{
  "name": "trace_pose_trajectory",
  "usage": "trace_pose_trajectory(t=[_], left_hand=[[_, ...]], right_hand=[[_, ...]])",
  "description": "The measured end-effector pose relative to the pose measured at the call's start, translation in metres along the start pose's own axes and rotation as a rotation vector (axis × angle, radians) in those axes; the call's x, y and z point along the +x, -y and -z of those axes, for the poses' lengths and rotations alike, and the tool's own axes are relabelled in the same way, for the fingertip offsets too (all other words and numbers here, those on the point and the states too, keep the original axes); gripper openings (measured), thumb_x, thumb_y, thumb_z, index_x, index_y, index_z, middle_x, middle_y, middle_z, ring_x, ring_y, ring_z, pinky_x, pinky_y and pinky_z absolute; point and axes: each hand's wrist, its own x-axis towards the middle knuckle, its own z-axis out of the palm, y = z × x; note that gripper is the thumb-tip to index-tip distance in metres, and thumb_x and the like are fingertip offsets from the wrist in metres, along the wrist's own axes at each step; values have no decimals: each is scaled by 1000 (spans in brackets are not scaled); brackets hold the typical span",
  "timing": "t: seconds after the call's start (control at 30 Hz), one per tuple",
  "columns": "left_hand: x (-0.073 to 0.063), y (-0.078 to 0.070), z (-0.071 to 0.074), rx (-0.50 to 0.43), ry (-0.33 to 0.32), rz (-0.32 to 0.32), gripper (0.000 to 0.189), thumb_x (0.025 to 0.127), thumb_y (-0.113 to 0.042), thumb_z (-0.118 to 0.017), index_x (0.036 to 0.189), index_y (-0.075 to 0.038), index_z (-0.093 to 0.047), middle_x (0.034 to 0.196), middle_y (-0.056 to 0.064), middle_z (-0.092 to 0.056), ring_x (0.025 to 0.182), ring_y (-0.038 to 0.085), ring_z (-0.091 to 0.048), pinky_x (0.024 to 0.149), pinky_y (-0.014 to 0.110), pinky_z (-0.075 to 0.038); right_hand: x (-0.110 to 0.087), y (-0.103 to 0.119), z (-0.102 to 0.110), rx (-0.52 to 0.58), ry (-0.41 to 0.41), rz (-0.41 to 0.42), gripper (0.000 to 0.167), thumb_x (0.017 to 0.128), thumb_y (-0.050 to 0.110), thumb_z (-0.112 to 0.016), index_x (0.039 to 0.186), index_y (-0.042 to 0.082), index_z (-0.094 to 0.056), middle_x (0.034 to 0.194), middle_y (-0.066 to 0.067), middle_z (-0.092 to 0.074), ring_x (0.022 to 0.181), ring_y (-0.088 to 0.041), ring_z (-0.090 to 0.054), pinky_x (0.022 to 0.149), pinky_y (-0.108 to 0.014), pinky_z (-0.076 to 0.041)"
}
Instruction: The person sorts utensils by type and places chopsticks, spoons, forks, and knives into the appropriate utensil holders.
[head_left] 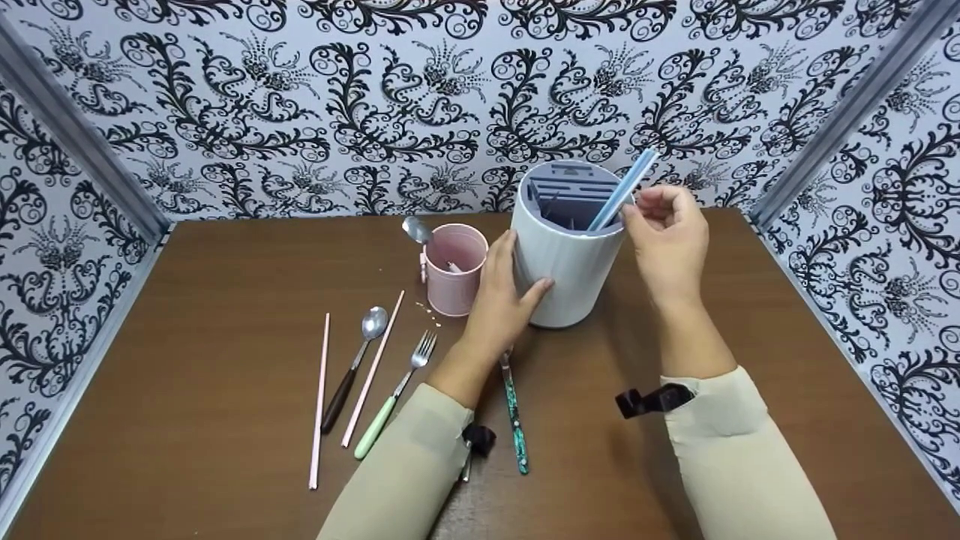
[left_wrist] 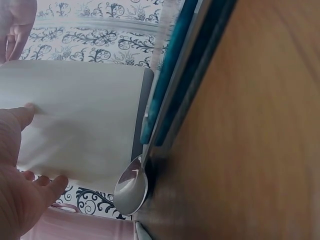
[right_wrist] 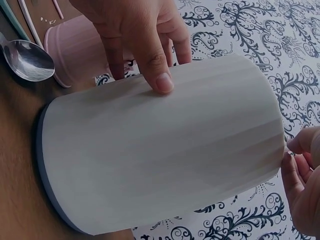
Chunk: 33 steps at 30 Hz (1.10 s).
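Observation:
A white cylindrical utensil holder [head_left: 570, 277] with a grey slotted insert [head_left: 574, 184] stands tilted on the table. My left hand [head_left: 499, 300] grips its left side, the thumb lying across the front and the fingers round the side by a pink cup [head_left: 454, 289]. Two light blue sticks [head_left: 634, 176] lean out of the holder's opening at the right. My right hand [head_left: 671, 240] has its fingers bent, thumb and fingertips right at the rim beside the sticks; I cannot tell whether they pinch anything. In the right wrist view, this right hand [right_wrist: 305, 175] meets the rim.
A spoon head [head_left: 416, 229] sticks out of the pink cup. Left of my arm lie two pink sticks [head_left: 320, 405], a dark-handled spoon [head_left: 352, 375] and a green-handled fork [head_left: 394, 397]. A teal-patterned handle [head_left: 516, 420] lies between my arms. Patterned walls [head_left: 375, 97] enclose the table [head_left: 225, 300].

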Motion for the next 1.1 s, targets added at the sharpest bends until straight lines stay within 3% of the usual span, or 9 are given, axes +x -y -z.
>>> trace_pose_trajectory(t=[0.1, 0.37, 0.73, 1.1], left_hand=[[0, 0, 0, 3, 1, 3, 84, 94, -28, -77, 160, -3, -30, 162, 20, -38, 152, 32, -37, 129, 43, -29], [0, 0, 0, 5, 3, 16, 85, 94, -29, -77, 160, -3, -30, 162, 19, -38, 153, 32, -36, 129, 42, -28], [0, -1, -1, 1, -3, 15, 85, 94, -28, -77, 160, -2, -31, 162, 20, -38, 152, 33, -37, 129, 43, -28], [0, 1, -2, 14, -10, -5, 84, 94, -28, -77, 160, -2, -31, 161, 20, -39, 152, 32, -38, 129, 43, -29]], right_hand=[[-4, -2, 1, 5, -15, 19, 23, 87, -8, -74, 107, -7, -63, 99, -4, -64, 91, -13, -64, 87, -19, -57], [-13, -11, 6, 1, -30, 0, 18, 89, -4, -74, 104, 1, -66, 99, -5, -65, 92, -13, -64, 88, -20, -57], [-32, -29, 10, -23, 11, -28, 19, 89, -4, -73, 107, -3, -66, 95, 5, -66, 91, -9, -66, 87, -19, -57], [-55, -48, 13, -114, 90, -77, 21, 91, 2, -76, 109, -4, -68, 98, 0, -66, 87, -9, -65, 82, -17, -57]])
